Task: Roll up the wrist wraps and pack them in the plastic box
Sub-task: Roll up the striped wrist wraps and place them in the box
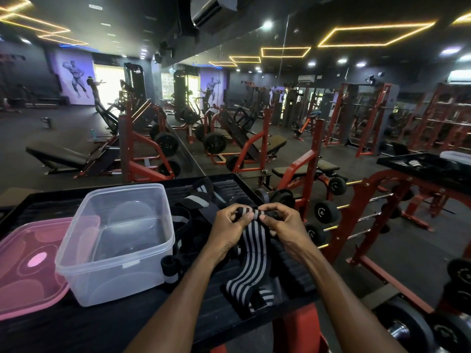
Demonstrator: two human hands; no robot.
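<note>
A black-and-grey striped wrist wrap (pixel 251 253) hangs from both my hands over the black tray (pixel 107 324). My left hand (pixel 230 231) and my right hand (pixel 283 228) pinch its upper end, which is curled into a small roll between my fingertips. Its tail trails down onto the tray toward me. The clear plastic box (pixel 117 240) stands open to the left of my hands and looks empty. Its pink lid (pixel 28 266) lies flat further left. Other wrist wraps (pixel 193 212) lie unrolled in a pile between the box and my hands. One small rolled piece (pixel 169 271) stands against the box's right side.
The tray sits on top of a red dumbbell rack (pixel 362 215) holding several black dumbbells to my right. Red benches and weight machines fill the gym floor beyond, with a mirror wall behind the tray's far edge.
</note>
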